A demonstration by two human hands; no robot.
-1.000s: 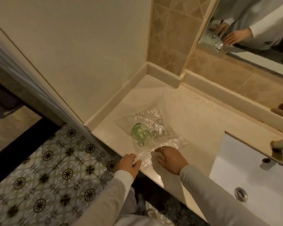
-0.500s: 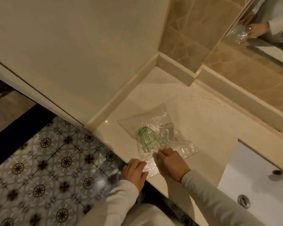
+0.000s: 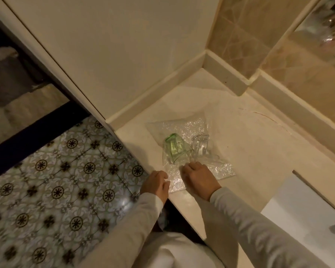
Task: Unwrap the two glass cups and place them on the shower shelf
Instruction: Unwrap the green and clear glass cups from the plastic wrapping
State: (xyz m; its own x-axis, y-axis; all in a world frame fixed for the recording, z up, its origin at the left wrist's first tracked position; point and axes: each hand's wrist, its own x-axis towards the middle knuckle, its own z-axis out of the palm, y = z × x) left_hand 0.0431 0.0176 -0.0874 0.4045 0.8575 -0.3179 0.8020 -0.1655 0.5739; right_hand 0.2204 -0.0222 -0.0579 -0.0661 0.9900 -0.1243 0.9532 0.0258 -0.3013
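Observation:
A green glass cup [image 3: 173,149] and a clear glass cup [image 3: 200,145] lie side by side inside clear bubble wrap [image 3: 184,130] on the cream counter [image 3: 249,147]. My left hand [image 3: 156,184] is at the counter's front edge and pinches the near corner of the wrap. My right hand [image 3: 199,178] rests on the wrap just in front of the two cups, fingers curled onto the plastic. Whether the right fingers grip the wrap or only press it is hard to see.
A white sink basin [image 3: 298,215] sits to the right of my right arm. A mirror [image 3: 325,31] above the tiled backsplash shows my hands. The cream wall panel [image 3: 114,45] bounds the counter on the left; patterned floor tiles [image 3: 56,180] lie below.
The view has shifted down and left. My right hand has moved forward to the cups, and my left hand has kept its hold on the wrap's near corner.

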